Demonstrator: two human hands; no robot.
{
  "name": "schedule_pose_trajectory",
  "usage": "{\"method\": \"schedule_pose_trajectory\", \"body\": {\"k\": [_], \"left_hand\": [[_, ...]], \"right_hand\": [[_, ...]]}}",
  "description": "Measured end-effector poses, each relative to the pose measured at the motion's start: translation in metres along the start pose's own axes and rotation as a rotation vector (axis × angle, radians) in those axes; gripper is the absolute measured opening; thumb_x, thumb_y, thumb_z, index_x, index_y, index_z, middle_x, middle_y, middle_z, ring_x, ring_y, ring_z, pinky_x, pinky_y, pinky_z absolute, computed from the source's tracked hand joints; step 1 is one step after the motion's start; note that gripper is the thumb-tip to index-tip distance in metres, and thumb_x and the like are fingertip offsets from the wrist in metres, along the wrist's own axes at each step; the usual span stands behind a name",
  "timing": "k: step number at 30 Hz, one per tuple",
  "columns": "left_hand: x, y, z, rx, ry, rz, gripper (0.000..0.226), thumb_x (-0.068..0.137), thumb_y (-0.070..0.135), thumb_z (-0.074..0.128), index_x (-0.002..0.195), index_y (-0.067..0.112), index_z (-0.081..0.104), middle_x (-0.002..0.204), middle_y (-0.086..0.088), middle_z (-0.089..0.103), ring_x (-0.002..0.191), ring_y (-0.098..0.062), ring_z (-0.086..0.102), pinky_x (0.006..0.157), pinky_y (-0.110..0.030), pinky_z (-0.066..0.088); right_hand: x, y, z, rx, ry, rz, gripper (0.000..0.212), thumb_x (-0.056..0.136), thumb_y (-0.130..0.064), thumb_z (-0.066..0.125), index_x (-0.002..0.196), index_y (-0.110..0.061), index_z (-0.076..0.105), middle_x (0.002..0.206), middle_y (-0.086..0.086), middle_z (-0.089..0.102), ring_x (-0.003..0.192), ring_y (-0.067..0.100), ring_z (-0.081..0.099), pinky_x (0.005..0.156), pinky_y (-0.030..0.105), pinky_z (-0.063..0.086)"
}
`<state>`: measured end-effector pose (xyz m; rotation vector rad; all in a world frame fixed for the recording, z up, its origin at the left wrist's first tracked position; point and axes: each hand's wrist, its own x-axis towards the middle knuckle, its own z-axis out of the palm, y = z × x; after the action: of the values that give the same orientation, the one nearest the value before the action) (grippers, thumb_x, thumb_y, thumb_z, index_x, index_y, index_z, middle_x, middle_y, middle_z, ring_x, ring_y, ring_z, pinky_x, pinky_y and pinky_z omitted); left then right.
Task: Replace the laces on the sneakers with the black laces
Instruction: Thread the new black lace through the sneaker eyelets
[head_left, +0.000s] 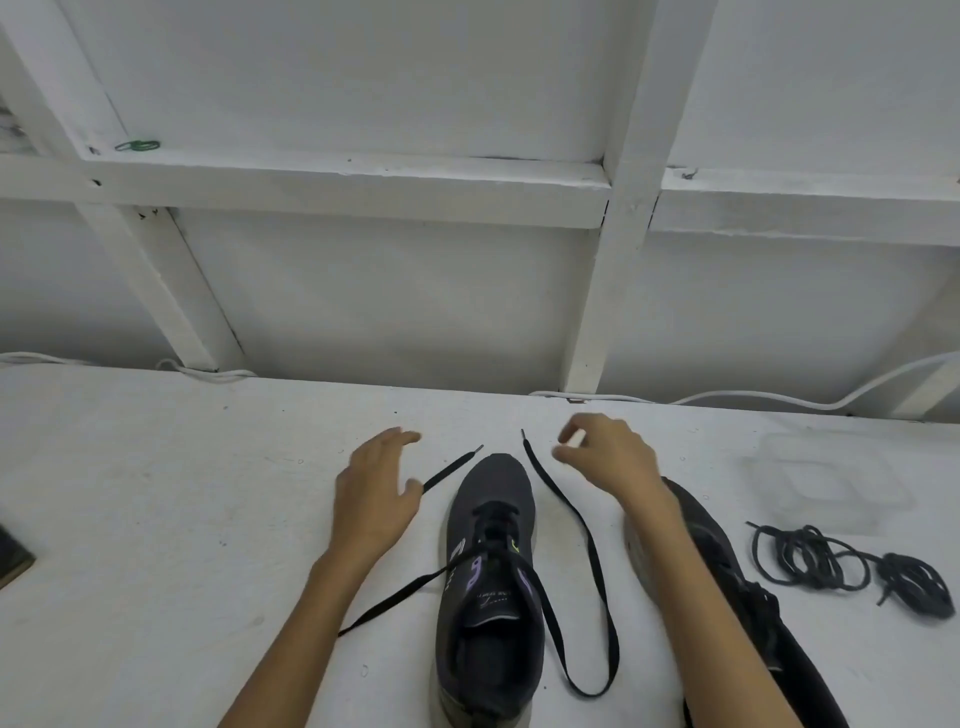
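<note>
Head view, one entry: white table (156, 519) against a white framed wall. Item 1, dark sneaker (491, 571), sole down at centre, toe pointing away from the person, purple trim at the tongue. Item 2, flat black lace (597, 571), threaded through the sneaker's eyelets; one free end runs out left across the table and up past the toe, the other loops on the table to the right and ends beside the toe. Item 3, left hand (376, 493), palm down left of the toe, fingers relaxed and spread, gripping nothing, thumb just beside the left lace end. Item 4, right hand (608, 457), right of the toe, fingers loosely curled, holding nothing, apart from the right lace tip. Item 5, second sneaker (727, 561), partly hidden under the right forearm. Item 6, tangle of dark round laces (810, 558), lying loose further right. Item 7, clear plastic container (831, 483), behind the tangle. Item 8, white cable (779, 399), along the table's far edge.
</note>
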<state>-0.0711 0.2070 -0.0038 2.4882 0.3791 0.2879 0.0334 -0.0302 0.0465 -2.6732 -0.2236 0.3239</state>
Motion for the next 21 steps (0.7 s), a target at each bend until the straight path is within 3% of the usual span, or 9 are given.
{"method": "schedule_pose_trajectory", "body": {"k": [4,7,12,14,16,18,21], "left_hand": [[0.040,0.013,0.036,0.121,-0.173,0.129,0.047,0.097,0.010,0.045,0.141,0.026,0.045,0.147,0.002,0.045,0.133,-0.023,0.039,0.104,-0.041,0.037],[0.058,0.006,0.054,0.321,-0.260,0.172,0.043,0.101,0.018,0.042,0.142,0.029,0.044,0.143,0.001,0.045,0.128,-0.024,0.041,0.097,-0.039,0.041],[0.056,0.000,0.065,0.348,-0.092,0.216,0.022,0.101,0.022,0.045,0.114,0.021,0.062,0.117,0.002,0.059,0.109,-0.019,0.051,0.076,-0.030,0.042],[0.053,-0.003,0.066,0.338,-0.072,0.205,0.020,0.101,0.021,0.043,0.110,0.017,0.061,0.112,0.002,0.060,0.104,-0.019,0.053,0.076,-0.029,0.040],[0.050,-0.006,0.066,0.254,-0.053,0.149,0.019,0.100,0.020,0.043,0.108,0.014,0.059,0.104,0.000,0.063,0.097,-0.021,0.056,0.077,-0.032,0.043],[0.042,-0.005,0.061,0.038,-0.031,0.070,0.015,0.100,0.018,0.044,0.106,0.013,0.057,0.094,-0.001,0.065,0.087,-0.021,0.059,0.075,-0.033,0.047],[0.026,0.001,0.047,-0.376,0.053,-0.027,0.011,0.098,0.007,0.048,0.102,0.013,0.056,0.090,0.000,0.067,0.082,-0.012,0.064,0.072,-0.023,0.051]], "right_hand": [[0.043,-0.018,0.040,0.001,0.102,-0.055,0.030,0.094,-0.035,0.055,0.118,-0.018,0.058,0.123,0.003,0.060,0.111,0.026,0.057,0.080,0.031,0.037],[0.059,-0.015,0.069,-0.073,0.114,-0.052,0.034,0.092,-0.036,0.060,0.115,-0.011,0.057,0.116,0.006,0.060,0.105,0.028,0.059,0.076,0.033,0.039],[0.066,0.002,0.086,-0.034,0.180,-0.050,0.014,0.093,-0.014,0.049,0.094,-0.005,0.059,0.098,0.009,0.061,0.088,0.029,0.059,0.065,0.031,0.036],[0.058,0.004,0.077,0.153,0.185,-0.046,0.012,0.093,-0.014,0.051,0.090,-0.006,0.059,0.091,0.007,0.064,0.081,0.027,0.058,0.064,0.032,0.040],[0.039,-0.002,0.061,0.501,0.176,-0.051,0.005,0.089,-0.008,0.057,0.085,-0.006,0.058,0.084,0.011,0.067,0.075,0.028,0.066,0.067,0.037,0.053],[0.007,-0.013,0.041,0.829,0.118,-0.071,0.008,0.085,0.004,0.059,0.084,-0.004,0.059,0.080,0.020,0.068,0.062,0.026,0.069,0.064,0.036,0.058],[-0.046,-0.017,0.017,0.987,-0.062,-0.180,0.017,0.086,0.011,0.060,0.097,-0.001,0.066,0.071,0.012,0.068,0.055,0.023,0.065,0.060,0.033,0.048]]}}
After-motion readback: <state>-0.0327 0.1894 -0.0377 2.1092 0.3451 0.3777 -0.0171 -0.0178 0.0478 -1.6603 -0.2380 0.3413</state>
